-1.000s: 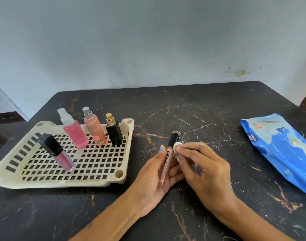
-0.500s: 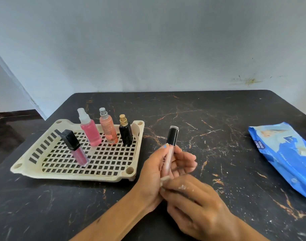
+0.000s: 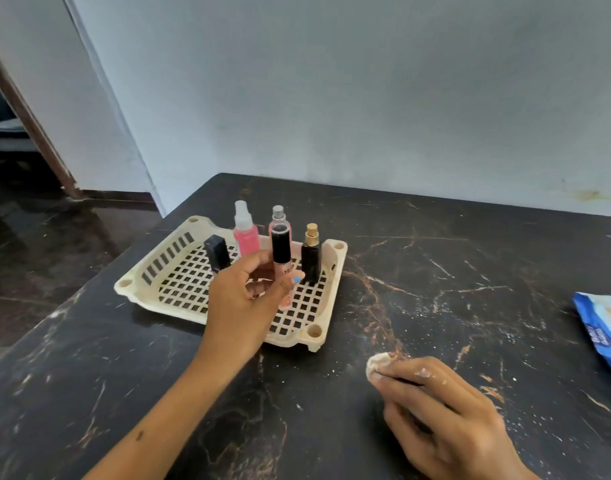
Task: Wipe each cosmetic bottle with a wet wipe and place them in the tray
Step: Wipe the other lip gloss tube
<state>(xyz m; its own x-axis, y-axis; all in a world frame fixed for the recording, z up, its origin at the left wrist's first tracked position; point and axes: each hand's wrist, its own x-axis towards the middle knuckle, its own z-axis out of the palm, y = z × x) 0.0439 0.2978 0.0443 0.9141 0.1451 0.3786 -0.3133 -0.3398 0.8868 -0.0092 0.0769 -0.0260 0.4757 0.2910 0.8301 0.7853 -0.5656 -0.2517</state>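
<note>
My left hand [image 3: 243, 303] grips a lip gloss tube [image 3: 282, 258] with a black cap, held upright over the cream slotted tray [image 3: 179, 289]. In the tray stand a pink spray bottle [image 3: 246, 233], a peach spray bottle [image 3: 278, 216] partly hidden behind the tube, a black bottle with a gold top [image 3: 311, 254] and a black-capped gloss [image 3: 217, 252]. My right hand [image 3: 446, 424] rests low on the table at the right and pinches a small wadded wet wipe [image 3: 377, 363] at its fingertips.
The dark marbled table [image 3: 435, 271] has white specks around the right hand. A blue wet wipe pack [image 3: 602, 327] lies at the right edge. A grey wall stands behind, and a doorway and dark floor lie to the left.
My left hand has carried the lip gloss tube left and forward, from beside the tray to over it. My right hand has come off the tube with the wipe and dropped toward the table.
</note>
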